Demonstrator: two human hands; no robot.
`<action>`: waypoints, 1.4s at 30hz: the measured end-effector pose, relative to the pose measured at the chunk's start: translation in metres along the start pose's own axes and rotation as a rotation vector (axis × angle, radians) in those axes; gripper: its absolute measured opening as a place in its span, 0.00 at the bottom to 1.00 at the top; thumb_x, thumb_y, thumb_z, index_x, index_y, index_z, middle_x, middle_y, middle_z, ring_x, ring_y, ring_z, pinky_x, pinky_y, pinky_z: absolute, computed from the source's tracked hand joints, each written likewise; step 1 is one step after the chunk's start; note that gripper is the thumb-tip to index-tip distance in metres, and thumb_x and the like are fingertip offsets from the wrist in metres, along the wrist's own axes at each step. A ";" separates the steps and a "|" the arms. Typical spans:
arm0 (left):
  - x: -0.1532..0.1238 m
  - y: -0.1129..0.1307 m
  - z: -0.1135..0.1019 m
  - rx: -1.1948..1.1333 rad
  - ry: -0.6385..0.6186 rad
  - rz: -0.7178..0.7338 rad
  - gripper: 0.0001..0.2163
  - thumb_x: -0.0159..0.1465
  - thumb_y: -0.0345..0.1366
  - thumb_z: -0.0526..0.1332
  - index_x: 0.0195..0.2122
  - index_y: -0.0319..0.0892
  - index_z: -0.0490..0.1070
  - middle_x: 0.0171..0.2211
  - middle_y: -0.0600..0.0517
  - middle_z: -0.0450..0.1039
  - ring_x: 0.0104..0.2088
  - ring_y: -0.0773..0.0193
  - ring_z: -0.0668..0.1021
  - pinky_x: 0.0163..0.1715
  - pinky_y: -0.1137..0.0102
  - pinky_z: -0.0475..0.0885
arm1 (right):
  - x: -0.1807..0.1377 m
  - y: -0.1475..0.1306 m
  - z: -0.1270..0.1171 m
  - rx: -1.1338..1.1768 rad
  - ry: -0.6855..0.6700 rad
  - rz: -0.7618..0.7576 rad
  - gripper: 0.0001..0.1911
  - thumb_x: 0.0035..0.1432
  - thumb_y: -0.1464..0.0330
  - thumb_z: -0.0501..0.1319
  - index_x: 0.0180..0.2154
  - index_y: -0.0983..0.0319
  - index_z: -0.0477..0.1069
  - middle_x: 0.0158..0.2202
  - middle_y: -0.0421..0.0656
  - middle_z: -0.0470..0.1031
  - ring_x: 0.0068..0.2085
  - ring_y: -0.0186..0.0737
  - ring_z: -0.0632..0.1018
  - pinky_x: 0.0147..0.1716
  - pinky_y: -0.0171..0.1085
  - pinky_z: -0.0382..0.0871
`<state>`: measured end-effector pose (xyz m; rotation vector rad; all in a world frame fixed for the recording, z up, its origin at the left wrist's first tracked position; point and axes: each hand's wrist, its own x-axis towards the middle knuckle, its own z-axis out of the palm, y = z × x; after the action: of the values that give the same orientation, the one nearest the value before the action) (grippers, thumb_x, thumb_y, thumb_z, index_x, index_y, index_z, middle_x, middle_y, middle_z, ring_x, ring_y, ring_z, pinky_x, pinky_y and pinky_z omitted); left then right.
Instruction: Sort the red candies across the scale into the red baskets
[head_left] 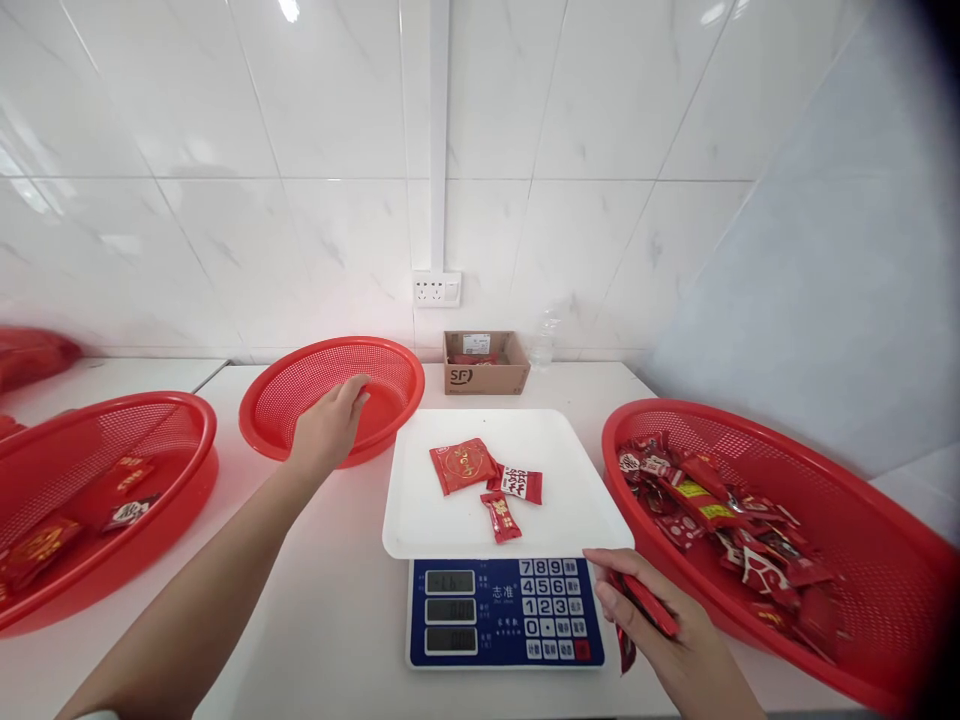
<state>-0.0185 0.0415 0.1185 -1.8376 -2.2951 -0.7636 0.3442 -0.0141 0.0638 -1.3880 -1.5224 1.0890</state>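
Observation:
My left hand [330, 425] hangs over the back red mesh basket [262, 440], its fingers drawn together; what they hold, if anything, is hidden. Red wrapped snack packets [649, 603] are gripped in my right hand [667, 630], beside the keypad of the weighing scale [506, 615]. On the scale's white tray [450, 530] lie a larger flat red packet [463, 466], a red-and-white packet [521, 484] and a small red packet [500, 517]. To the right, a red basket [705, 430] holds many mixed packets [720, 520].
Another red basket [161, 545] with several packets is at the left. Behind the scale stand a cardboard box [487, 378] and a clear plastic bottle [543, 340]. The tiled wall carries a socket [437, 289]. A red bag-like item [34, 355] lies far left.

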 end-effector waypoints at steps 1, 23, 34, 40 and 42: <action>0.004 -0.002 0.000 0.042 -0.031 -0.007 0.20 0.69 0.43 0.42 0.57 0.43 0.61 0.47 0.43 0.73 0.43 0.50 0.77 0.29 0.63 0.71 | 0.000 0.000 0.000 -0.011 -0.006 -0.004 0.18 0.54 0.52 0.59 0.38 0.58 0.75 0.28 0.41 0.72 0.22 0.36 0.72 0.17 0.34 0.69; -0.021 0.050 0.033 0.062 -0.298 0.394 0.23 0.65 0.27 0.45 0.61 0.44 0.56 0.56 0.47 0.68 0.49 0.56 0.76 0.40 0.65 0.74 | -0.002 0.004 -0.004 0.003 -0.021 0.014 0.17 0.55 0.54 0.58 0.38 0.58 0.76 0.32 0.43 0.74 0.24 0.36 0.73 0.19 0.33 0.70; -0.014 0.045 0.012 -0.063 -0.380 0.309 0.23 0.66 0.39 0.52 0.62 0.44 0.57 0.64 0.47 0.57 0.65 0.54 0.58 0.61 0.56 0.58 | 0.004 0.010 -0.003 -0.015 -0.071 -0.007 0.19 0.54 0.53 0.59 0.41 0.58 0.75 0.33 0.42 0.74 0.26 0.36 0.73 0.19 0.33 0.68; -0.035 0.104 0.050 -0.203 -0.735 0.817 0.31 0.63 0.51 0.55 0.64 0.45 0.53 0.66 0.42 0.51 0.66 0.50 0.51 0.62 0.53 0.52 | -0.001 0.001 -0.004 0.010 -0.052 0.002 0.19 0.54 0.54 0.59 0.40 0.59 0.75 0.31 0.42 0.72 0.25 0.36 0.72 0.18 0.34 0.70; -0.033 0.114 0.063 -0.165 -0.715 0.893 0.30 0.63 0.52 0.55 0.63 0.43 0.55 0.65 0.40 0.53 0.65 0.47 0.54 0.61 0.52 0.53 | -0.004 -0.002 -0.004 0.032 -0.021 0.012 0.18 0.53 0.53 0.60 0.39 0.59 0.75 0.30 0.41 0.72 0.24 0.36 0.72 0.17 0.34 0.70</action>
<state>0.1117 0.0565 0.0873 -3.1869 -1.3085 -0.1500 0.3483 -0.0178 0.0667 -1.3690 -1.5071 1.1339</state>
